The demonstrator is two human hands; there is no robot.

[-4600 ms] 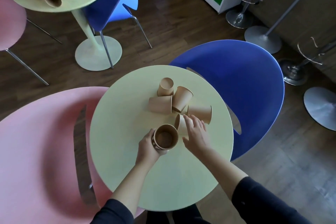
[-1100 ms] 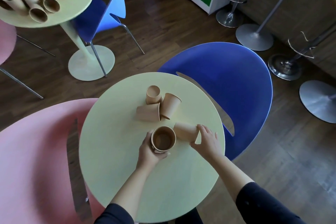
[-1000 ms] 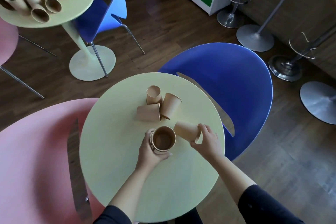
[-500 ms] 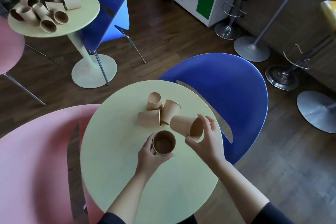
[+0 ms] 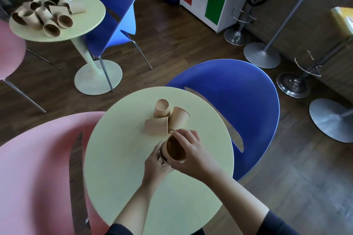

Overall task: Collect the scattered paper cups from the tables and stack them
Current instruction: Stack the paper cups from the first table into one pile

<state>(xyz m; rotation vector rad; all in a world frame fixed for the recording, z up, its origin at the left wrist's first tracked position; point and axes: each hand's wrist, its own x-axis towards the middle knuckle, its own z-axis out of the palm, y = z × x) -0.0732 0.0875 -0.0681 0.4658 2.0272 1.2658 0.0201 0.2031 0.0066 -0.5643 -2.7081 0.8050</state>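
- Head view, centre of the frame: my right hand (image 5: 193, 155) has its fingers and thumb curled round a brown paper cup (image 5: 176, 149), held tilted with its mouth toward the camera, right over the stack.
- Just below and left of it, my left hand (image 5: 155, 166) wraps the stack of cups (image 5: 162, 155) standing on the near round table (image 5: 118, 168). Only a sliver of the stack's rim shows between the two hands, so I cannot tell how many cups it holds.
- I judge the cup is on its way in, not yet seated: it sits at an angle and its base is hidden.
- Risk one: if I push down while it is tilted, the rim could catch on the stack's lip and crease, or the cup could jam crooked.
- Risk two: paper walls give way easily, so a hard squeeze from either hand could buckle a cup and spoil the nesting.
- Above the hands, three loose cups (image 5: 166, 119) lie touching one another on the same table; my right knuckles are near them, and a careless swing could roll one off the edge.
- Upper left of the frame: a second round table (image 5: 89, 15) carries a heap of cups (image 5: 43, 15), not yet collected.
- A blue chair (image 5: 238, 105) stands just beside the near table on the right, a pink chair (image 5: 38, 168) on the left.
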